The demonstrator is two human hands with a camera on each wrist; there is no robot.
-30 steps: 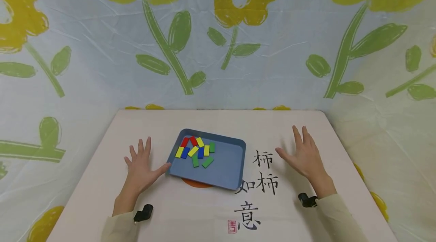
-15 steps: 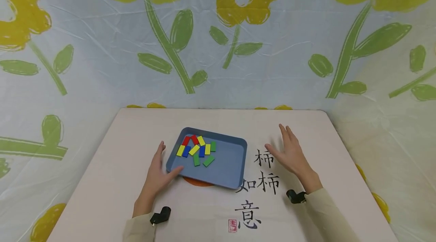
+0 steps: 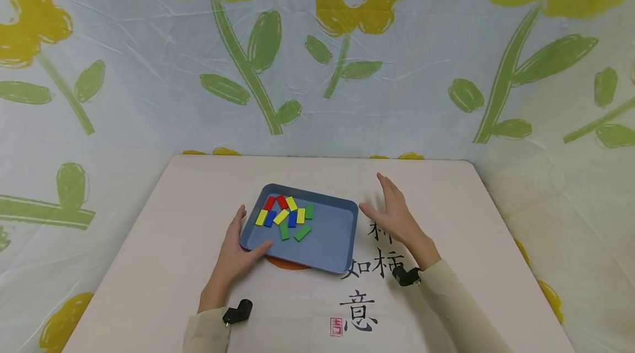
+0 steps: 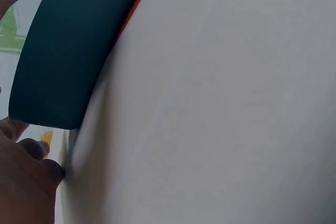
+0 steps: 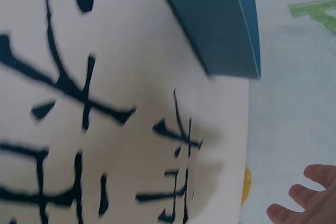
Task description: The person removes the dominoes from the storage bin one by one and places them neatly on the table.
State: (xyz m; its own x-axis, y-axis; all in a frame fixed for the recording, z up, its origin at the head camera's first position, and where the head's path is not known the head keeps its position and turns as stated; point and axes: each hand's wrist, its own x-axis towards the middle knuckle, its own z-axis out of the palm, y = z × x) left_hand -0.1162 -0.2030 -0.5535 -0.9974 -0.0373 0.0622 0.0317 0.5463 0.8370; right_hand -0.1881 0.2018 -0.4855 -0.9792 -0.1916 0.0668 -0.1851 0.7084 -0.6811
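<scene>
Tray (image 3: 327,231) (cropped in wrist views) partly hides orange print (image 3: 286,265).

The place seems to be arranged for recording, but I cannot tell in what building. A wrinkled sheet (image 3: 416,88) with large printed flowers (image 3: 334,11) hangs beyond the far edge of the table (image 3: 190,193) and along both its sides, and small black cameras (image 3: 238,312) are worn at the wrists (image 3: 213,295).

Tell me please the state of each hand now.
Left hand: open, at the corner of the blue tray; contact unclear.
Right hand: open, holding nothing.
</scene>
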